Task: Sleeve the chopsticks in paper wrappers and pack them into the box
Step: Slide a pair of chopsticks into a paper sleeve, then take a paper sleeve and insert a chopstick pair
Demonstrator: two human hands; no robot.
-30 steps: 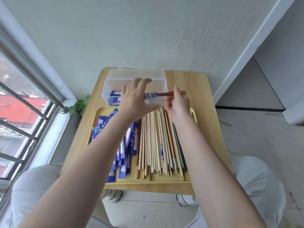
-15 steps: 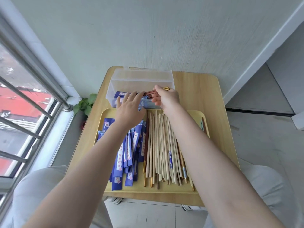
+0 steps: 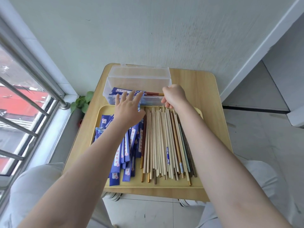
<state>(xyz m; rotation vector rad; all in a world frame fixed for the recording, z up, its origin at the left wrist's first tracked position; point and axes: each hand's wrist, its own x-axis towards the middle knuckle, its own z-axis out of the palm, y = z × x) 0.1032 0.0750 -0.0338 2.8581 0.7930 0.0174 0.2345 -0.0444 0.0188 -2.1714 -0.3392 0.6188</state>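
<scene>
two hands are over the clear box (image 3: 138,79). left hand (image 3: 127,109) is spread flat, fingers straight near the blue wrappers (image 3: 125,150). right hand (image 3: 174,96) is curled, pinching the sleeved reddish chopsticks (image 3: 153,93) lying in the box.

The left hand (image 3: 127,109) is covering the blue wrappers' (image 3: 126,150) far ends; the right hand (image 3: 174,96) is hiding the sleeved chopsticks' (image 3: 152,93) right tips.
</scene>
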